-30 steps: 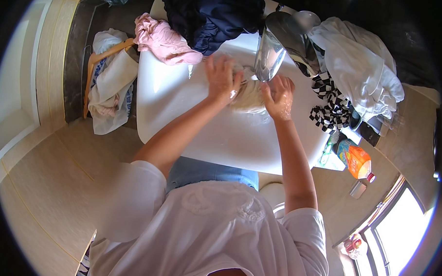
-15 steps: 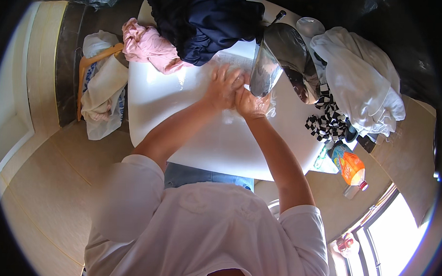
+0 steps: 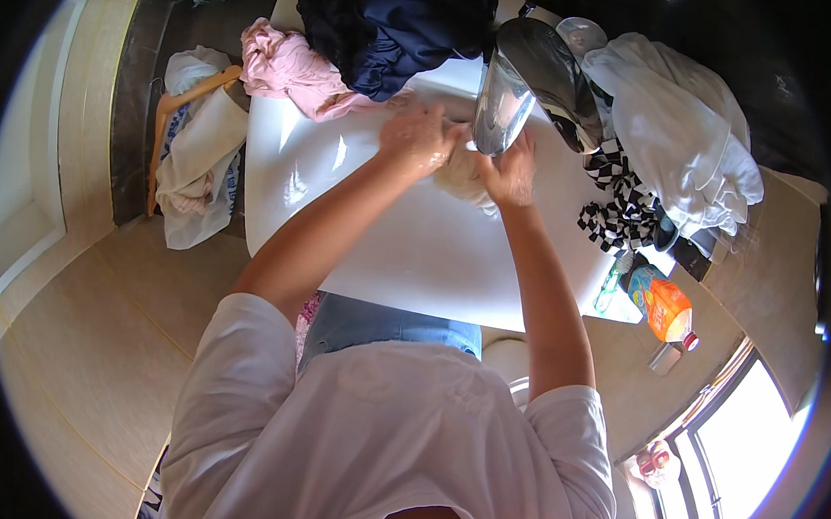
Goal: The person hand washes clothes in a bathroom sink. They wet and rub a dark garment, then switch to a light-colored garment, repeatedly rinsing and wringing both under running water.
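Over a white sink (image 3: 387, 277), both of my wet hands are beneath a shiny metal faucet (image 3: 503, 107). A pale, bunched wet cloth (image 3: 466, 183) lies in the basin between them. My left hand (image 3: 418, 142), smeared by motion, is at the cloth's upper left; its grip cannot be made out. My right hand (image 3: 512, 174) is at the cloth's right, thumb apart from stretched fingers and against the cloth's edge. The faucet partly hides the space between my hands.
A pink garment (image 3: 298, 72) and dark navy clothing (image 3: 396, 39) lie on the sink's far rim. At right are white fabric (image 3: 681, 131), a black-and-white checked cloth (image 3: 614, 211) and an orange bottle (image 3: 661, 305). A wooden hanger (image 3: 160, 150) and plastic bag (image 3: 202, 215) hang at left.
My hands, clasped together before, have moved apart and slightly farther away. The pale cloth now shows between them. The view has shifted a little.
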{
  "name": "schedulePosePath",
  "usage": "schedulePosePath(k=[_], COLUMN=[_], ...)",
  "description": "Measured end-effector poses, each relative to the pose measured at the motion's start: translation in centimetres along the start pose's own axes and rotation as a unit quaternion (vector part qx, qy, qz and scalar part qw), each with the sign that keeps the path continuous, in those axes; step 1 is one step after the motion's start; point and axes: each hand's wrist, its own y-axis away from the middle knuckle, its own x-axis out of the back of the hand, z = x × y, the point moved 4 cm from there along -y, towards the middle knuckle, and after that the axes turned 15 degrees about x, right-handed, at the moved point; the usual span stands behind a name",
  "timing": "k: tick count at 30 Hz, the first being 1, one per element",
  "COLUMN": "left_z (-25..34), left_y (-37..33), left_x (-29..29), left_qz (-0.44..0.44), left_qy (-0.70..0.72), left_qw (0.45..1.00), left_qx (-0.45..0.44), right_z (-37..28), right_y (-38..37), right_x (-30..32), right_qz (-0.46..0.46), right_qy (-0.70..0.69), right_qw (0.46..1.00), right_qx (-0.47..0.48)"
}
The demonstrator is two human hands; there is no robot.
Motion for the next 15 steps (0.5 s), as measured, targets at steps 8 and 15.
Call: schedulePosePath(k=[8, 15], left_z=[-3.1, -4.7], left_y=[4.5, 5.6], left_x=[1.0, 2.4], left_qz=[0.134, 0.156], left_qy=[-0.002, 0.226], left_qw=[0.954, 0.925], left_qx=[-0.269, -0.264], right_z=[-3.9, -4.3], right_y=[2.8, 4.2], right_x=[1.2, 4.5], right_qz=[-0.002, 0.212], right_qy=[0.081, -0.369], right_qw=[0.99, 0.897], right_qx=[0.112, -0.119])
